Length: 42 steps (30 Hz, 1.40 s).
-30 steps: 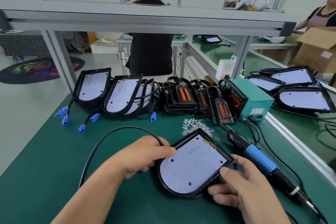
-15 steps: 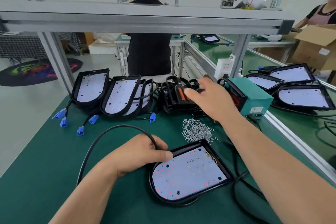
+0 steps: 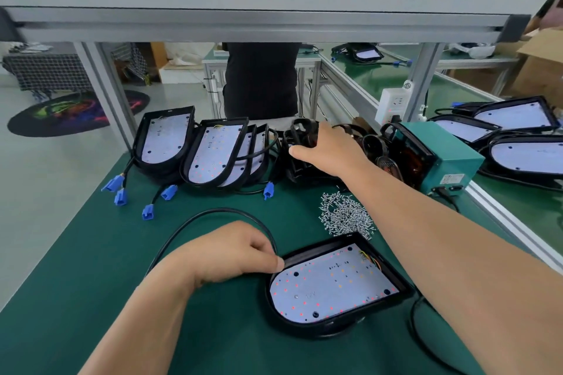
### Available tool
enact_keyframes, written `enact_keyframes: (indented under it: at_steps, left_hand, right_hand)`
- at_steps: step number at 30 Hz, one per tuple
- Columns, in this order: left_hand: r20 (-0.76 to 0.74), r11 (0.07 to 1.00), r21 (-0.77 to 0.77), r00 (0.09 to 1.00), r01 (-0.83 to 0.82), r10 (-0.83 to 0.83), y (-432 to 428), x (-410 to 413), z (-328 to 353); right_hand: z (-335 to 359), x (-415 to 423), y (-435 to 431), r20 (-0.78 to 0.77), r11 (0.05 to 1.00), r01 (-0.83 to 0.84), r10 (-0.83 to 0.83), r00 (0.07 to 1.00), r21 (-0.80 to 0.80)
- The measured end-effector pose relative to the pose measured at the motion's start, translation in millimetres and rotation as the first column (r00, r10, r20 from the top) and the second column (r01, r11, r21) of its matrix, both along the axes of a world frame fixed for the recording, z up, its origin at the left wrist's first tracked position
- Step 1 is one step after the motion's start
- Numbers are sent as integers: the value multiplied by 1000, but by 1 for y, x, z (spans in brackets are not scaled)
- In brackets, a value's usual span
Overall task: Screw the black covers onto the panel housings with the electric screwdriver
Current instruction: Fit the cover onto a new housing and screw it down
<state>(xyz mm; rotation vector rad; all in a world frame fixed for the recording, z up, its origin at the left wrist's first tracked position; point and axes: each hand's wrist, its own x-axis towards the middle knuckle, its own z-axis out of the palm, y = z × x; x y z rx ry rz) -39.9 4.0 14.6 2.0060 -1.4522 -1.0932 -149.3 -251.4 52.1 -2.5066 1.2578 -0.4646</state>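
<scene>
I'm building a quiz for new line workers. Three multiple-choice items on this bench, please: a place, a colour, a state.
1. The screw pile lies: A) just beyond the near housing B) inside a cardboard box C) on the floor.
2. The cable plugs are: A) red B) blue C) yellow.
3. The right hand: A) lies flat on the mat B) holds a screwdriver C) grips a black cover.
1A, screws sit by its far edge; 2B, every plug is blue; 3C, fingers curl round it.

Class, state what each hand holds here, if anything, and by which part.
The right hand grips a black cover at its upper end; the left hand holds the near panel housing by its left rim.
</scene>
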Motion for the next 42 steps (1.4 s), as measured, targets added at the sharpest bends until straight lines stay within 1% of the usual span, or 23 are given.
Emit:
enact_keyframes:
  at_steps: [2,5,7,9,11,13,15,17,19,21,23,25,27,29,32,37,41,42]
  left_hand:
    - [-4,999,-45,1000,6,-6,-1,-2,0]
    - [-30,991,-130,999,-45,41,-2,-2,-1]
    - [-36,981,-178,997,-81,75,-4,-1,-3]
    - [-46,973,-206,994,-102,95,-5,-1,-5]
    - [-75,975,-195,992,-110,97,-5,-1,-7]
    - [-133,982,-142,985,-125,106,-4,-1,-8]
    - [-200,987,-85,973,-134,115,-4,0,-9]
    - [-266,989,-64,957,-134,113,-3,0,-10]
    - [-301,990,-55,948,-126,104,-3,0,-10]
    - [-294,992,-47,951,-113,94,-2,0,-10]
    - [-286,993,-42,954,-110,93,-2,-1,-11]
    - [-272,993,-47,958,-108,91,-2,-4,-10]
    - [-254,995,-47,964,-93,78,-2,-7,-8]
    - [-253,996,-41,965,-77,64,-2,-9,-6]
    - [-251,997,-37,966,-69,58,-2,-9,-4]
    - [-240,998,-44,970,-39,27,-3,-9,-5]
    - [-125,996,-83,992,23,-33,-4,-5,-7]
    - [-118,995,-91,992,32,-43,-4,-5,-6]
  right_hand:
    - [-2,-8,1,103,999,-8,5,995,32]
    - [-2,-26,3,240,997,-56,42,970,50]
    - [-4,-47,8,330,990,-134,112,937,43]
    - [-7,-74,21,370,968,-250,223,902,24]
    - [-15,-99,37,333,932,-361,328,884,41]
    - [-23,-121,51,279,896,-438,404,871,69]
    - [-27,-139,67,231,840,-533,502,833,97]
    - [-30,-152,79,152,773,-620,603,784,135]
    - [-30,-160,84,53,731,-654,658,751,196]
    - [-27,-165,84,-17,702,-664,690,723,259]
    - [-20,-167,83,-32,668,-683,721,692,294]
    - [-14,-166,84,-6,620,-717,757,653,319]
    - [-11,-163,85,19,564,-750,795,606,344]
    - [-11,-160,87,11,514,-778,832,555,362]
    - [-12,-159,88,-8,491,-784,849,528,379]
    - [-11,-160,87,-21,498,-760,842,540,418]
    - [-20,-153,97,-7,502,-770,839,544,394]
    - [-23,-152,101,7,504,-775,837,547,382]
